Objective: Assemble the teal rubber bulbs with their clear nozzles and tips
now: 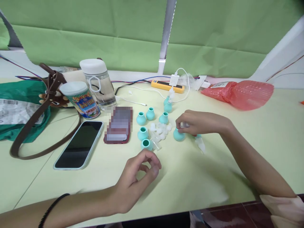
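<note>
On a pale table [256, 136], the right hand [198, 123] pinches a teal bulb [179, 135] near its neck, seemingly steadying it, while the left hand [139, 179] curls loosely, apparently empty, near five open-mouthed bulbs [141, 119] and white pieces [162, 129] probably grouped for reach.

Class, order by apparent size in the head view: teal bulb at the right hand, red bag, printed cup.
1. Red bag
2. Printed cup
3. Teal bulb at the right hand
</note>
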A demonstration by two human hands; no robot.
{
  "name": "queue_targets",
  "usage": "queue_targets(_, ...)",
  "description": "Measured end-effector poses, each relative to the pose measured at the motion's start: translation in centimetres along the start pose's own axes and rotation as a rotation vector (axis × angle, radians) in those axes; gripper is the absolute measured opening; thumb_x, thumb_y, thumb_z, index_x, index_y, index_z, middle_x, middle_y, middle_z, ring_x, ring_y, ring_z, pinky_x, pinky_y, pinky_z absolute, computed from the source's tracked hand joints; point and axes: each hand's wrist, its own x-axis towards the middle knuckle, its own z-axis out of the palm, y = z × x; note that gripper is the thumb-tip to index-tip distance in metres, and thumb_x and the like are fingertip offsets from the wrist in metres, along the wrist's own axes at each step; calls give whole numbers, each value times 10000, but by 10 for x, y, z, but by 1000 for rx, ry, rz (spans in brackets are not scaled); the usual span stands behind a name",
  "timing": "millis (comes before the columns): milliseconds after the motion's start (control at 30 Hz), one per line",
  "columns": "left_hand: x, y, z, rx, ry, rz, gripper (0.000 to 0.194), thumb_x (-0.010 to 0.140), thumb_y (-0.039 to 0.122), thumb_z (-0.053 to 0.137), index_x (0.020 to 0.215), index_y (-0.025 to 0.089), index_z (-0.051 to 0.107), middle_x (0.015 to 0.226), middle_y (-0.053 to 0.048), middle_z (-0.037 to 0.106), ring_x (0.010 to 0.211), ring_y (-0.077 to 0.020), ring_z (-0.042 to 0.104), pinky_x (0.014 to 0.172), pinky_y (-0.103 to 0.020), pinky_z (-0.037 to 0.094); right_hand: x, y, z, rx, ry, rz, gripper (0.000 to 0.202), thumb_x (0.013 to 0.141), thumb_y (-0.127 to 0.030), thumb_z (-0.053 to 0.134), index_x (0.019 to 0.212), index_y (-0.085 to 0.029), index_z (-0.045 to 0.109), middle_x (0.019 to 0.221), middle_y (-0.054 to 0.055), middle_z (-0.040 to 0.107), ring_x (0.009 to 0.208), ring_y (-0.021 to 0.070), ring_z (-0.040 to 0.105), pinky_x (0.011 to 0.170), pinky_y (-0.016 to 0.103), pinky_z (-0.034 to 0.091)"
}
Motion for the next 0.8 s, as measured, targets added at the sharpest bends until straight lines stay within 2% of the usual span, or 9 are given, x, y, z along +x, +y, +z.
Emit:
queue_targets(133, 0, 2, 1, 69, -35, 43, 14, 821, 197, 423, 833, 195, 430, 783, -11, 513, 735, -134, 495, 616, -251, 405, -8, -14, -5, 27, 136, -36, 137, 713, -243, 473, 790, -196, 576, 666, 17, 522, 671, 153, 501, 530, 216, 326)
queue_targets(233, 0, 5, 2, 14, 1, 44, 145, 810, 205, 451, 931, 223, 373, 752, 7, 526, 693, -124, 505, 583, -239, 397, -17, -40, -3, 141, 201, -137, 178, 722, -287, 497, 883, -213, 486, 565, -30, 468, 577, 124, 467, 518, 208, 329)
queue_targets(333, 1, 7, 2, -48, 32, 15, 222, 795, 231, 488, 998, 231, 399, 740, 6, 543, 652, -115, 508, 553, -227, 400, -19, -68, 9, 344, 149, -221, 241, 709, -183, 481, 923, -200, 372, 536, -63, 441, 481, 84, 414, 465, 184, 310)
queue_targets(467, 4, 6, 0, -24, 106, 32, 235, 746, 230, 562, 978, 207, 531, 652, 9, 547, 603, -114, 511, 519, -219, 410, -16, -91, 29, 618, 61, -324, 374, 635, -57, 470, 938, -190, 294, 602, -65, 468, 507, 64, 428, 482, 171, 337)
queue_targets(567, 4, 5, -2, 8, 194, 145, 234, 689, 189, 619, 922, 191, 600, 575, 17, 555, 553, -115, 514, 511, -225, 426, -12, -95, 36, 765, 25, -337, 388, 643, -67, 481, 948, -196, 279, 694, -41, 494, 571, 65, 443, 505, 173, 359)
queue_targets(667, 3, 9, -2, 38, 252, 221, 205, 652, 141, 644, 851, 188, 639, 611, -1, 610, 564, -125, 533, 535, -239, 456, -8, -95, 39, 878, -44, -399, 373, 669, -75, 473, 940, -199, 249, 679, -49, 487, 584, 63, 434, 520, 173, 375)
queue_targets(800, 2, 16, -2, -53, 241, 165, 232, 598, 139, 682, 819, 194, 642, 731, -24, 649, 607, -143, 559, 505, -233, 483, -10, -95, 38, 898, -55, -379, 381, 690, -118, 494, 955, -208, 236, 694, -40, 507, 566, 66, 452, 476, 166, 373)
